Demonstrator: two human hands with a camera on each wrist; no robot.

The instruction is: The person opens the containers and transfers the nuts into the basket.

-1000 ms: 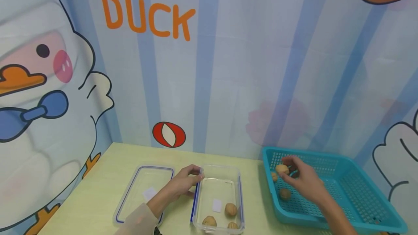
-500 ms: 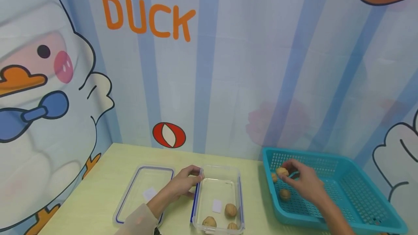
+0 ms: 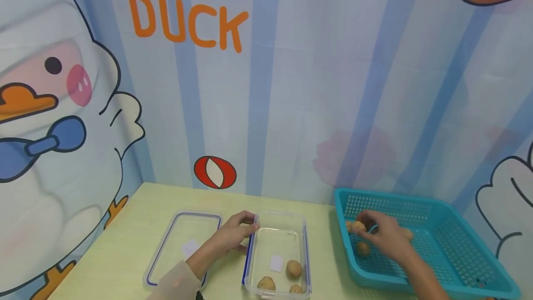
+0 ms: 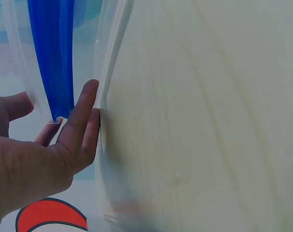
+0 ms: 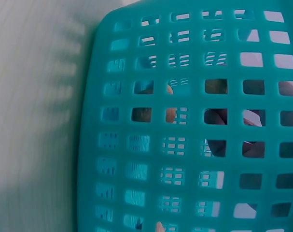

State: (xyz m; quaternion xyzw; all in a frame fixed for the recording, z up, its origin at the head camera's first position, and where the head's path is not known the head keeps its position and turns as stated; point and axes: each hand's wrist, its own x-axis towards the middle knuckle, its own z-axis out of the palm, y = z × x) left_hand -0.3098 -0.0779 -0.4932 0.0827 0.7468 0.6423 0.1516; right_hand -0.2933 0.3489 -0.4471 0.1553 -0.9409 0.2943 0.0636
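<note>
My left hand (image 3: pixel 235 234) holds the far left corner of a clear plastic food container (image 3: pixel 276 242), thumb at the rim and fingers outside; the left wrist view shows the fingers (image 4: pixel 83 116) along its wall. Several walnuts lie at the container's near end, including one walnut (image 3: pixel 294 269) near a white paper square. My right hand (image 3: pixel 387 236) is inside the turquoise basket (image 3: pixel 458 249), pinching a walnut (image 3: pixel 358 227) between thumb and fingers. Beside it sit another walnut (image 3: pixel 363 248) and one at the left wall. In the right wrist view the basket wall (image 5: pixel 189 133) largely hides this hand.
A clear lid (image 3: pixel 183 226) with a blue seal lies left of the container, partly under my left forearm. The pale table (image 3: pixel 320 226) meets a striped duck-print curtain (image 3: pixel 308 82) at the back. The basket's raised rim surrounds my right hand.
My right hand has lowered slightly in the basket with its walnut, near the one at the left wall. A walnut now shows behind the hand's right side. The left hand stays put.
</note>
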